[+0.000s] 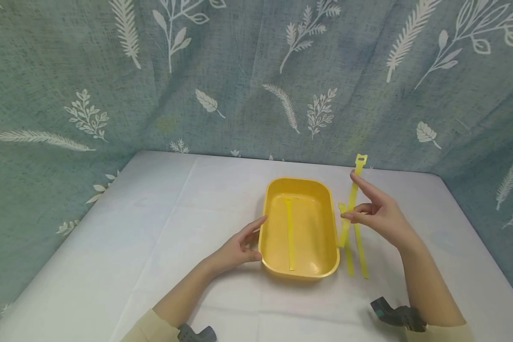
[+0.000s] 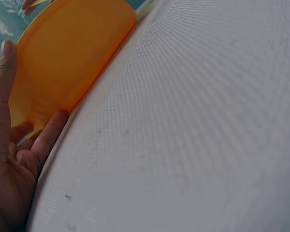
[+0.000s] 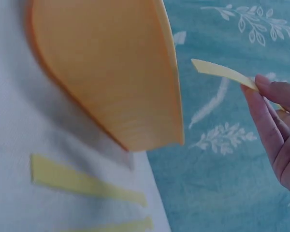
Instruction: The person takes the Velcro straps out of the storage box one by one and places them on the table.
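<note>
Yellow plastic tray (image 1: 273, 199) sits on the white-covered bench (image 1: 175, 213), roughly centred, long axis running away from the person. One yellow strap (image 1: 289, 235) lies flat inside it, lengthwise on the tray floor. Left hand (image 1: 239, 247) rests against the tray's left wall, fingers straight and relaxed along the outer side, thumb near the lower corner; the left wrist view shows the fingertips (image 2: 7, 53) laid flat on the orange-looking wall, nothing gripped. Right hand (image 1: 378, 213) is raised just right of the tray and pinches a second yellow strap (image 1: 354, 190) between thumb and fingers; that strap stands nearly upright, its slotted head above the fingertips, its lower part hanging down toward the bench. Further yellow straps (image 1: 359, 256) lie on the bench just right of the tray, close beside one another; the right wrist view shows two of them flat on the cloth. Leaf-patterned teal fabric (image 1: 239, 71) hangs behind and to both sides.
</note>
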Tool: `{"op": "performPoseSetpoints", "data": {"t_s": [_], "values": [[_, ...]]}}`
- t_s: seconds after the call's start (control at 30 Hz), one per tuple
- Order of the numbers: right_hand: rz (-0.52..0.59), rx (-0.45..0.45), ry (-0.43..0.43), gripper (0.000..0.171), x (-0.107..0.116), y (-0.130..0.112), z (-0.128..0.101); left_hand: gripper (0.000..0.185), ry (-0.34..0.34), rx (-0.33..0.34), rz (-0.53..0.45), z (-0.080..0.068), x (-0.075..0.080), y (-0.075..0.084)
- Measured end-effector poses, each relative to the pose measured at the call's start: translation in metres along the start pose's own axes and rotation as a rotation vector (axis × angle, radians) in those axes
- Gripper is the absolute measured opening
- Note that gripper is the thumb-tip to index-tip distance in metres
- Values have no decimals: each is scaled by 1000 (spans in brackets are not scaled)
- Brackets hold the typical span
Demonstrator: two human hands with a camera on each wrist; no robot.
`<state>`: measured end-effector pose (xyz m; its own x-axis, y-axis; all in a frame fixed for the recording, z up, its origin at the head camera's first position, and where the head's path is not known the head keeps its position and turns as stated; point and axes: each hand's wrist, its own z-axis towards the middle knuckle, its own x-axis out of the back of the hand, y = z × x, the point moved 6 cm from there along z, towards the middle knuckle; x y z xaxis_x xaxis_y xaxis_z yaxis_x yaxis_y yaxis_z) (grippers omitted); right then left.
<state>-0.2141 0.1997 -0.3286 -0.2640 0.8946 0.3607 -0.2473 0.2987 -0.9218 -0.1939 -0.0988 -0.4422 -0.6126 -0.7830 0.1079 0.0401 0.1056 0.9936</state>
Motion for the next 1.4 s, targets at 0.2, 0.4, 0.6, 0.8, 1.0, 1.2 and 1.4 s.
{"op": "performPoseSetpoints", "data": {"t_s": [0.2,0.4,0.6,0.8,1.0,1.2,1.4], "values": [[-34,-41,24,85,12,11,-18,83,-7,3,8,2,0,-2],[-38,-12,11,86,20,15,-28,83,-11,-7,-8,1,0,-2],[-66,-63,-18,86,29,23,-34,84,-10,-18,-3,0,0,-1],[-60,-115,-84,85,37,34,-36,83,-1,-22,9,0,2,-1],[-116,-183,-113,88,44,55,-37,85,-14,-30,-2,0,1,-1],[-165,-275,-112,90,49,83,-41,85,-12,-23,-1,0,0,0],[-105,-325,-155,90,46,102,-43,85,-14,-31,5,0,-1,2]]}}
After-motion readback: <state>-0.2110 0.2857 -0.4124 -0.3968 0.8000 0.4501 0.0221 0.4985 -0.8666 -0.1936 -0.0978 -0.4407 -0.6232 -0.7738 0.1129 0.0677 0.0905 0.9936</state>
